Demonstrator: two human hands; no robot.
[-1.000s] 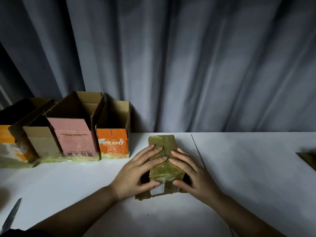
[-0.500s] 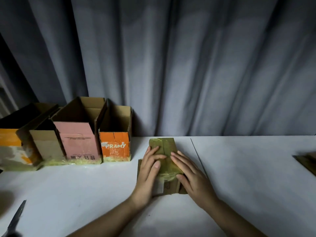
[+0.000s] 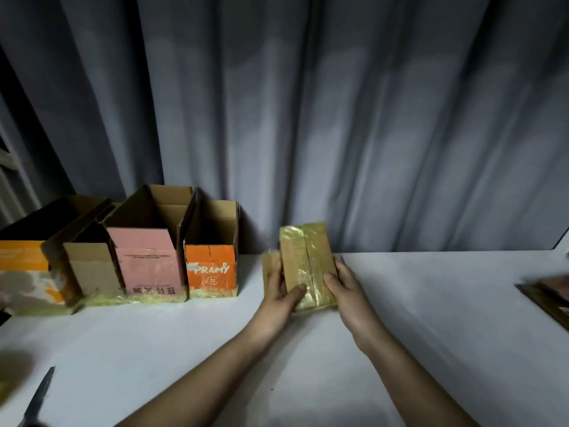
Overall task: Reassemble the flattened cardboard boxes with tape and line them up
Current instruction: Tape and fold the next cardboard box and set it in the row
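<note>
Four open boxes (image 3: pixel 147 251) stand lined up left of the taped box (image 3: pixel 308 266), which both hands, left hand (image 3: pixel 278 291) and right hand (image 3: pixel 349 291), clamp with fingers curled round its sides above the counter (image 3: pixel 431 303), leaving placement and flat cardboard (image 3: pixel 551 294) far right.

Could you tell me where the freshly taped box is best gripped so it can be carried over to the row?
Probably by its two long side walls, from left and right, as the left hand and right hand grip the taped box now. Those walls are flat and parallel; the taped face looks glossy and likely slippery.
</note>
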